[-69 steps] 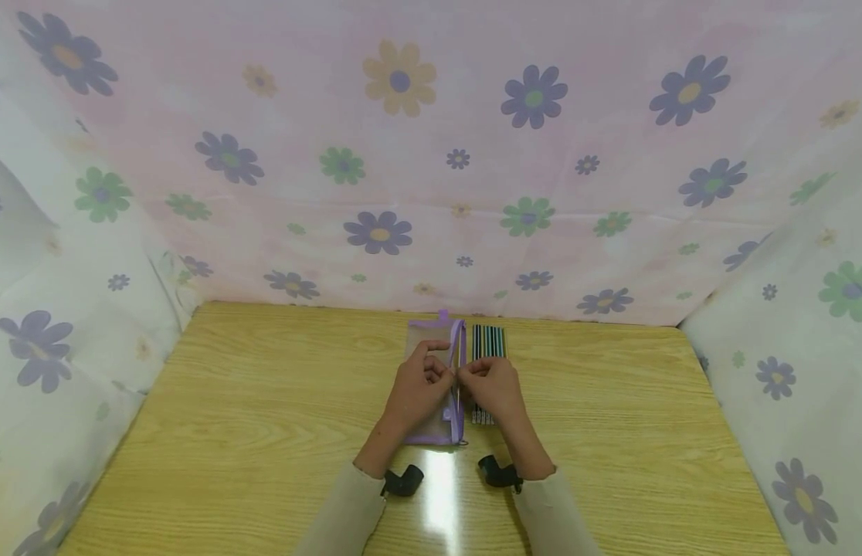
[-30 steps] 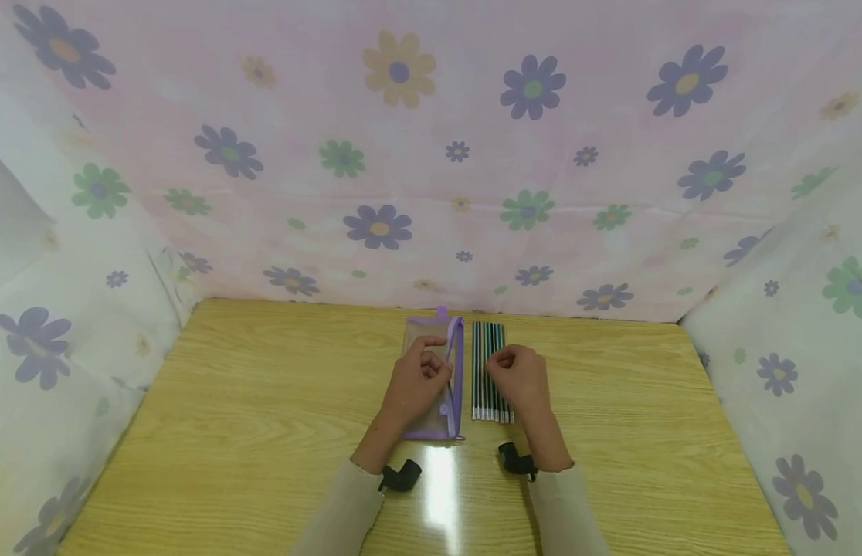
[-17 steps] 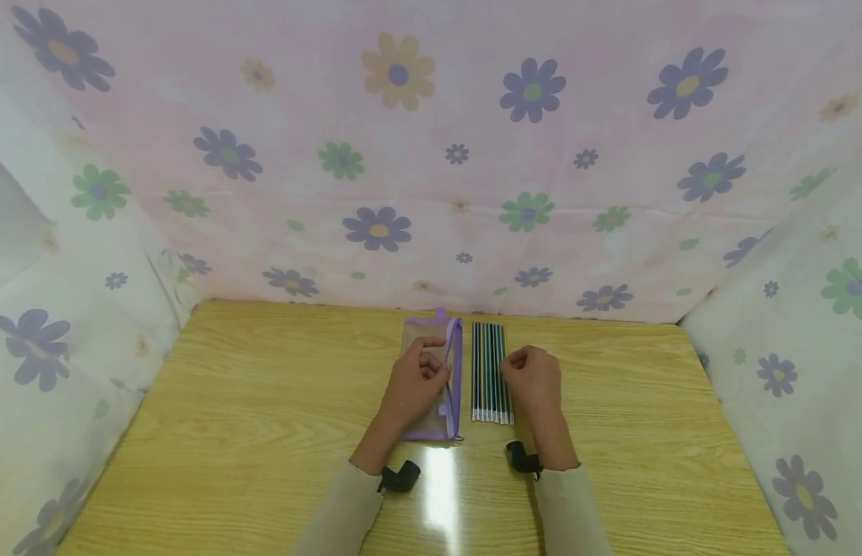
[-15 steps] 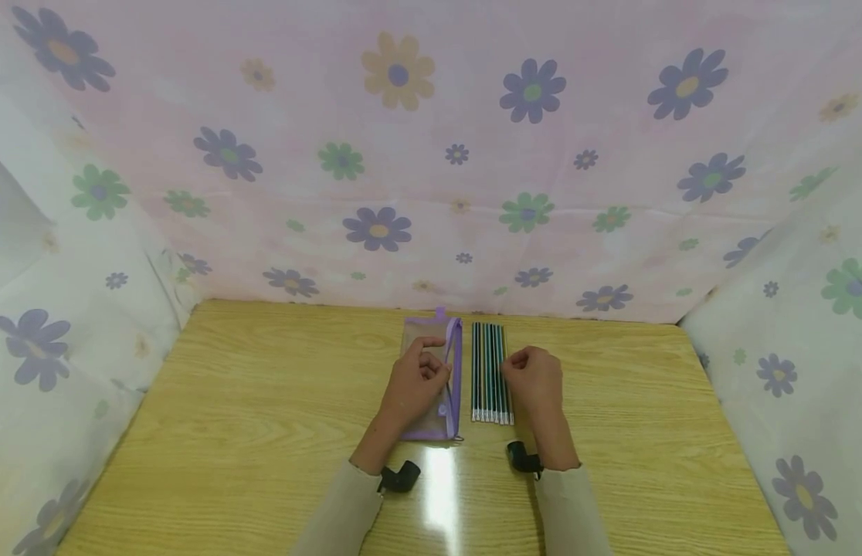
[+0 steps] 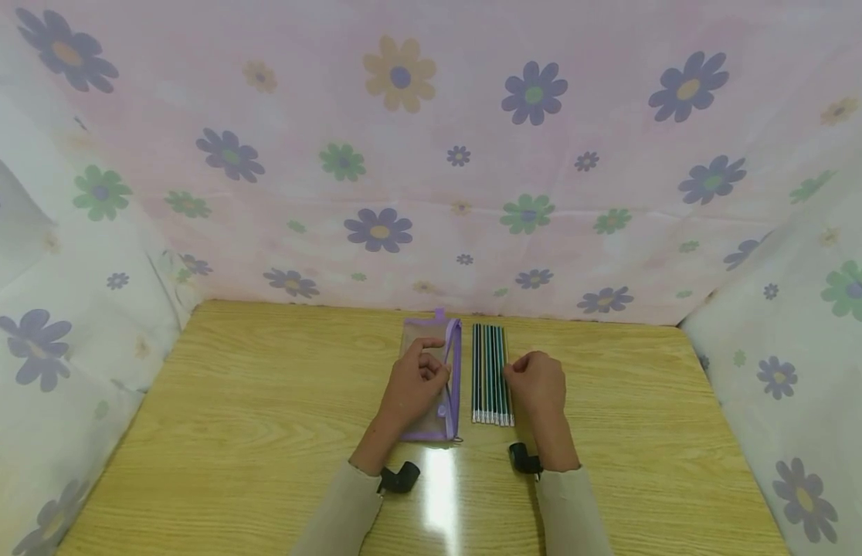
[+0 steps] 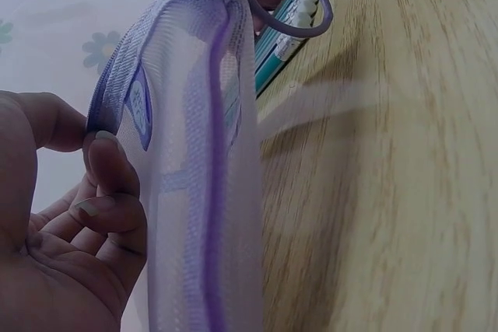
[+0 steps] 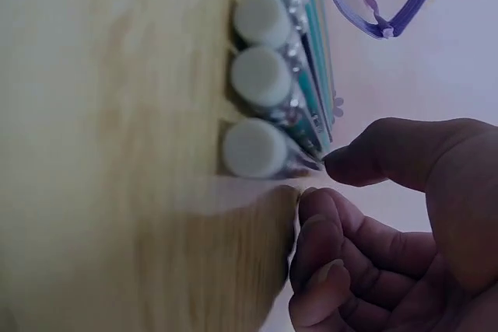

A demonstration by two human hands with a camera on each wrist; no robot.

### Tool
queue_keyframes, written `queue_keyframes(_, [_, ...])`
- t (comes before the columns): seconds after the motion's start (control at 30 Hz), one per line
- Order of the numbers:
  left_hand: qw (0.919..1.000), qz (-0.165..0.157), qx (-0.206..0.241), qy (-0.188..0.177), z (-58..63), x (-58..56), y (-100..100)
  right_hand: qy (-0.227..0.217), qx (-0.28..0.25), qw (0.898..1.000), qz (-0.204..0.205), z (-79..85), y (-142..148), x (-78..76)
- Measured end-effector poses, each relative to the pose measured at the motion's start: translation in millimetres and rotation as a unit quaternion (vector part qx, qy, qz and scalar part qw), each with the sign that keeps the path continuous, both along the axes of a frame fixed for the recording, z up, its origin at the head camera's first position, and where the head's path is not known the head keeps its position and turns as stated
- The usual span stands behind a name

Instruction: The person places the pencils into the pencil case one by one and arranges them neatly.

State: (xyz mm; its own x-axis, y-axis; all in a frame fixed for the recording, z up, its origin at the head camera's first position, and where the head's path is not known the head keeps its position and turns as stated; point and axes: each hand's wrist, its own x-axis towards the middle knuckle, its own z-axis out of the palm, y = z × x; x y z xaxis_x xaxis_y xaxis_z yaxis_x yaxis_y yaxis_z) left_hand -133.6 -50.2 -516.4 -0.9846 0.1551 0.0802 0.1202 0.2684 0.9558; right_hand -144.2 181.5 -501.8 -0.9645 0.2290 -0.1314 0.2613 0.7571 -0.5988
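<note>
A see-through mesh pencil pouch with purple trim lies on the table, its zipped side gaping. My left hand pinches the pouch's opening edge between thumb and fingertip, as the left wrist view shows. To the pouch's right is a row of several pencils, dark and teal striped, white eraser ends toward me. My right hand is at the row's right edge. In the right wrist view its thumb is at or very near the outermost pencil, with a small gap between thumb and curled fingers.
The wood-grain table extends to both sides. A flowered cloth hangs at the back and sides. A metal-looking ring hangs at the pouch's near corner. Black cameras are worn on both wrists.
My right hand has left the pouch's opening and moved right, across the pencils to their right edge, then shifted only slightly. The left hand keeps its pinch on the pouch.
</note>
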Motion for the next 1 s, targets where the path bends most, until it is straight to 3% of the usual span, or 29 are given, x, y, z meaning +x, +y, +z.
queue_keyframes(1.0, [1.0,-0.004,0.0,-0.007,1.3,1.1,0.2,-0.028,0.032,0.999,-0.016,-1.7,-3.0,3.2])
